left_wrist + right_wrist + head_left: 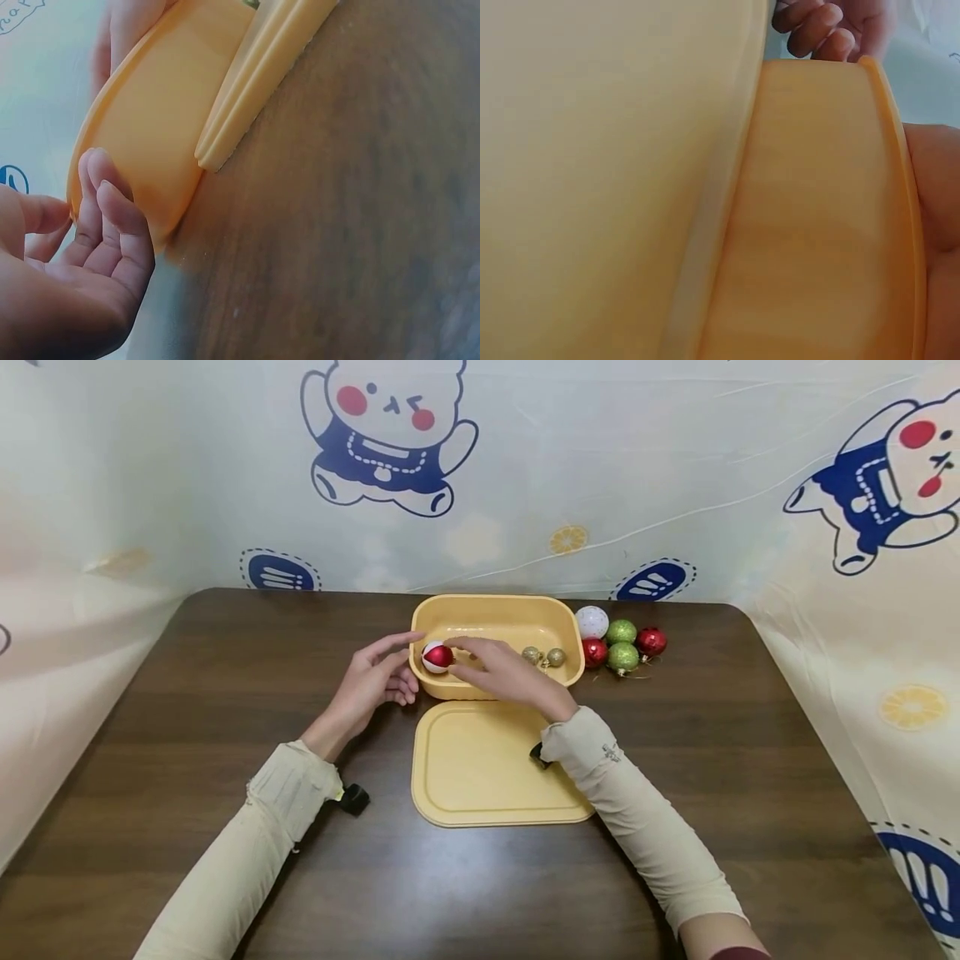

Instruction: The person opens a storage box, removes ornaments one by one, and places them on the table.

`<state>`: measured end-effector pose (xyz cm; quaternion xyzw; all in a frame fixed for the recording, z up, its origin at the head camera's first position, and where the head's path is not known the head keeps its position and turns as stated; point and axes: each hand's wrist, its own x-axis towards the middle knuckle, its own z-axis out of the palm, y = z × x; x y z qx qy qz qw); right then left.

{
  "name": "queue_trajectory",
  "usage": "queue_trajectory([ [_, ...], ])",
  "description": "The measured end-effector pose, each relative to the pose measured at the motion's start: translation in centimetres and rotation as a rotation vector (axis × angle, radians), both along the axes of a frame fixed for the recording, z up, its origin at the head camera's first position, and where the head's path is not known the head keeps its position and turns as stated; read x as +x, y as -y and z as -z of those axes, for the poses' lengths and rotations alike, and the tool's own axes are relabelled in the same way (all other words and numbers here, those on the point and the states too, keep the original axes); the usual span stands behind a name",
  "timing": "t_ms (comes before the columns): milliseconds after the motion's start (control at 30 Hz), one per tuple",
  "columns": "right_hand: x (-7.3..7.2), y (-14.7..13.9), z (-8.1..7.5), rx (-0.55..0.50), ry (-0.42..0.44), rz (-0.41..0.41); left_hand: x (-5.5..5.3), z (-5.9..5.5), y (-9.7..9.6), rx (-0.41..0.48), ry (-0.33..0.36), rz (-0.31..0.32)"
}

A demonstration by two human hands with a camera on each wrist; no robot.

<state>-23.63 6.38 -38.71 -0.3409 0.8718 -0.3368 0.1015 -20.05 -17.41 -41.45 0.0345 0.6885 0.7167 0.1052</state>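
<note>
A red and white ball ornament (438,657) sits at the left end of the yellow plastic box (491,603). My right hand (498,672) reaches over the box's front wall, its extended fingers and thumb right at the ornament's right side. At the box's left end is my left hand (369,683), its index finger stretched to the rim and its other fingers loosely bent outside the wall. In the left wrist view, a digit of that left hand (82,277) touches the rim. Small gold ball ornaments (556,657) lie inside the box, partly hidden behind my right hand.
A flat yellow lid (487,768) lies on the brown table (337,877) before the box, under my right forearm. Right of the box, several ornaments are grouped: a white ball (592,622), green glitter balls (622,657) and red balls (651,642). A printed curtain (525,468) hangs behind.
</note>
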Motion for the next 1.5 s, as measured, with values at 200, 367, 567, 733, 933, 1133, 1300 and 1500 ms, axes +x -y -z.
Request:
queue_trajectory([
  [200,-0.06,0.39,0.14,0.005,0.035,-0.058,0.34,-0.05,0.52,0.013,0.026,0.017],
  [367,0.14,0.14,0.26,0.020,0.025,-0.035,0.41,0.01,0.34,0.000,0.027,0.025],
  [567,0.19,-0.25,0.21,0.018,0.019,-0.014,0.34,-0.24,-0.03,-0.019,0.018,0.025],
  [733,0.19,-0.27,0.20,0.015,0.029,-0.003,0.29,-0.31,-0.11,-0.024,0.010,0.021],
  [933,0.18,-0.26,-0.12,0.026,0.023,0.006,0.21,-0.39,-0.13,-0.021,0.007,0.016],
  [1133,0.19,-0.21,0.39,0.026,0.021,-0.002,0.38,0.19,-0.15,-0.007,0.017,0.011],
  [1300,0.24,-0.15,0.82,0.047,0.022,-0.008,0.71,0.56,-0.16,-0.006,0.024,0.011],
  [1500,0.08,-0.24,0.01,-0.013,0.015,-0.033,0.42,-0.03,-0.40,0.004,-0.002,0.005],
])
